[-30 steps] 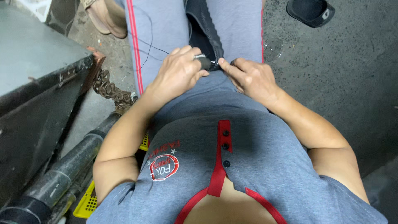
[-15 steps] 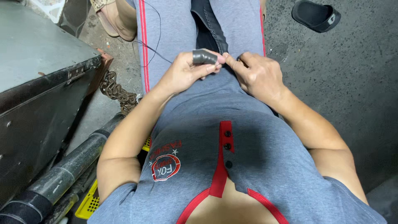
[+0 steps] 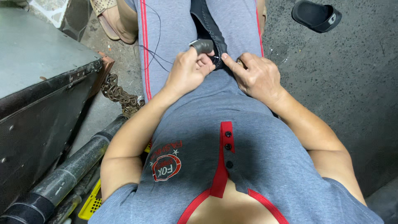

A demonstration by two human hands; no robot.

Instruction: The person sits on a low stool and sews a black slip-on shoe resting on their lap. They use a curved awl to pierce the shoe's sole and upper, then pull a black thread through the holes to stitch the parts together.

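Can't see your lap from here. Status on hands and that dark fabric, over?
Left hand, grey thimble on a finger, pinching dark fabric. Right hand pressing the fabric edge beside it. Black thread trailing over left thigh. Nothing obstructing.

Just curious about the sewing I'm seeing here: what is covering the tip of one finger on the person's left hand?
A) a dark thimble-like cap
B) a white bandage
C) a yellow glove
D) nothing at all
A: a dark grey cap sits over a raised fingertip of the left hand, beside the dark fabric on the lap.
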